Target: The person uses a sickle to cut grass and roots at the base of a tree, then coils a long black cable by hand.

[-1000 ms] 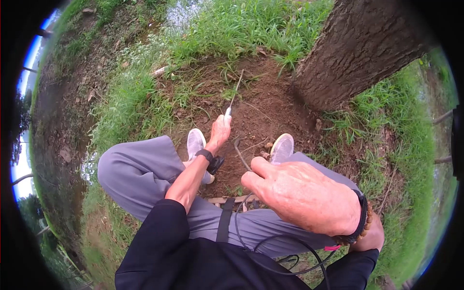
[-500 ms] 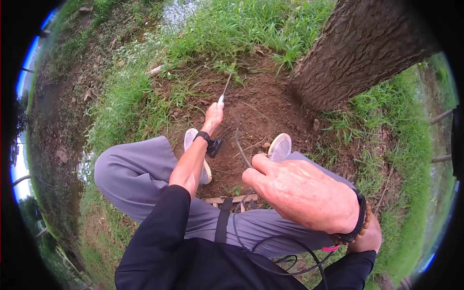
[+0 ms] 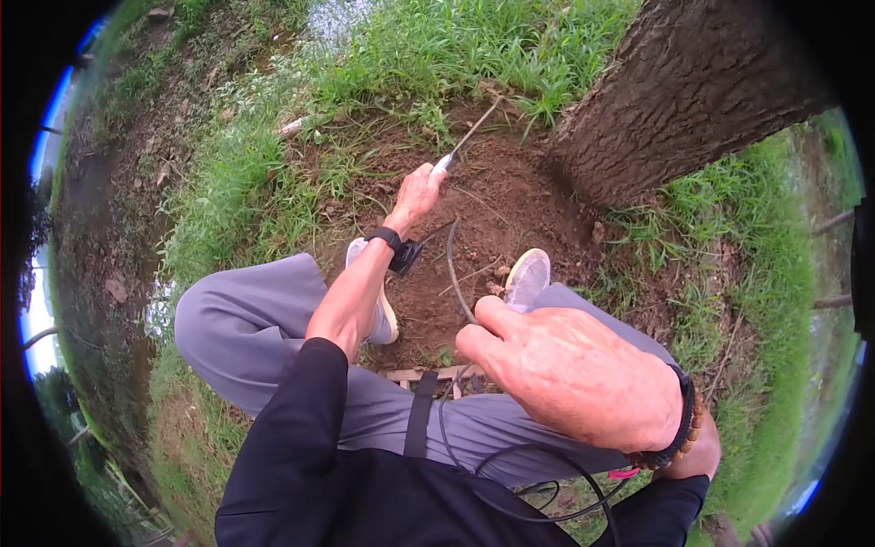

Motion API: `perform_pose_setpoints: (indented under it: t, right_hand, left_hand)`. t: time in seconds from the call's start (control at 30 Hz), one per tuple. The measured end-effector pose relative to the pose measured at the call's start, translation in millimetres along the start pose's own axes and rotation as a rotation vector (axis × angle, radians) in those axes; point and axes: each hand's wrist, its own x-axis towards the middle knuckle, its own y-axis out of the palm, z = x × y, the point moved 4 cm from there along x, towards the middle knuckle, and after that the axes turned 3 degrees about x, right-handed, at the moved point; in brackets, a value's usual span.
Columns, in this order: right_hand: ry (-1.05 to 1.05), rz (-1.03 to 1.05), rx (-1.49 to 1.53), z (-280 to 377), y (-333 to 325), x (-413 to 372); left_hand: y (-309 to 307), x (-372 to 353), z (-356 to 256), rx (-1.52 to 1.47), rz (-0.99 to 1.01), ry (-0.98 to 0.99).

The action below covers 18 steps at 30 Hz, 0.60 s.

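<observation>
My left hand (image 3: 419,190) is stretched forward over the dug soil, its fingers wrapped round the white handle of a long, thin tool (image 3: 477,126). The narrow shaft of this tool slants up and right, and its far end overlaps the border between soil and grass. My right hand (image 3: 574,369) is close to the camera, above my knee, with thumb and fingers pinched together. From this pinch a thin, bent, grey-brown strip (image 3: 453,264) rises, curving over at its top; I cannot tell its kind. The palm side of my right hand is hidden.
A thick tree trunk (image 3: 679,91) stands at the right, rooted beside the loose brown soil (image 3: 501,178). Grass (image 3: 447,46) borders the soil. A wooden seat (image 3: 428,375) shows between my legs, and a black cable (image 3: 443,428) loops over my lap. My shoes (image 3: 529,278) rest on the soil.
My left hand has moved forward and slightly right, and the tool's tip has swung up and right. My right hand has barely moved, though the strip in it stands slightly higher.
</observation>
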Motion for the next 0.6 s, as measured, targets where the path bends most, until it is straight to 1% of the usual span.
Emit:
perform_pose_setpoints:
  t: [0.03, 0.07, 0.13, 0.23, 0.3, 0.33, 0.37, 0.4, 0.47, 0.5, 0.53, 0.6]
  right_hand:
    - [-0.002, -0.015, -0.006, -0.9, -1.2, 0.0]
    - [-0.004, -0.031, -0.011, -1.4, -1.8, -0.4]
    - [-0.008, -0.035, -0.009, -2.9, 0.3, -1.0]
    - [-0.018, -0.039, 0.003, -2.2, 1.3, -2.1]
    - [-0.026, -0.036, -0.005, -0.1, -1.1, -1.3]
    - [-0.012, -0.027, -0.009, -0.1, -1.4, -1.6]
    - [0.003, -0.012, -0.008, -0.2, -0.3, -2.5]
    - [0.004, -0.006, -0.006, 0.1, 1.0, -3.6]
    - [0.007, 0.001, -0.007, -1.0, 1.7, -4.4]
    - [0.006, -0.004, -0.005, -0.3, 0.7, -5.1]
    - [0.005, 0.004, 0.000, 0.6, -0.2, -5.6]
    - [0.004, 0.005, 0.009, 0.8, -0.1, -4.7]
  left_hand:
    - [-4.0, 5.0, 8.3, 0.018, -0.022, -0.030]
    - [-1.4, 11.9, 32.6, 0.069, -0.011, -0.062]
    - [-9.0, 4.1, 64.2, 0.095, 0.006, -0.256]
    - [1.0, -23.5, 76.4, 0.050, -0.023, -0.291]
    - [19.9, -35.5, 95.9, -0.096, -0.024, -0.380]
    - [27.2, -39.0, 91.8, -0.193, -0.033, -0.407]
    - [18.4, -44.6, 68.7, -0.279, -0.049, -0.479]
    - [17.0, -49.4, 58.4, -0.282, -0.047, -0.485]
    - [3.0, -43.7, 39.5, -0.093, -0.154, -0.322]
    - [-0.4, -48.1, 31.1, -0.071, -0.149, -0.245]
    - [-0.2, -61.0, 27.1, -0.067, -0.149, -0.245]
    - [3.4, -83.0, 19.6, 0.011, -0.088, -0.167]
